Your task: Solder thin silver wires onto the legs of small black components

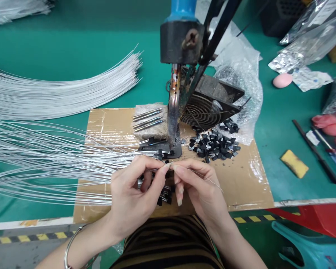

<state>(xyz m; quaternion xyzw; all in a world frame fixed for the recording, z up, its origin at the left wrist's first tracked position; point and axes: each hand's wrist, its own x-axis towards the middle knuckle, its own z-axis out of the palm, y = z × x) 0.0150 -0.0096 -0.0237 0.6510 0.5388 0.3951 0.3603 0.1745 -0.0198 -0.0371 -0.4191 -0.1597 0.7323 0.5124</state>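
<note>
The green surface (72, 45) carries a cardboard sheet (240, 179) at frame centre. Just below centre, your left hand (131, 194) and right hand (201, 190) meet, fingers pinched closed on a thin wire (214, 183). Black parts (212, 144) lie heaped above your right hand.

Green table (72, 45) bears cardboard sheet (249, 175), white wires (44, 89), yellow sponge (294, 163).

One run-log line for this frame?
left hand: pinches thin wire | right hand: pinches thin wire | nearby: black parts on cardboard
</note>
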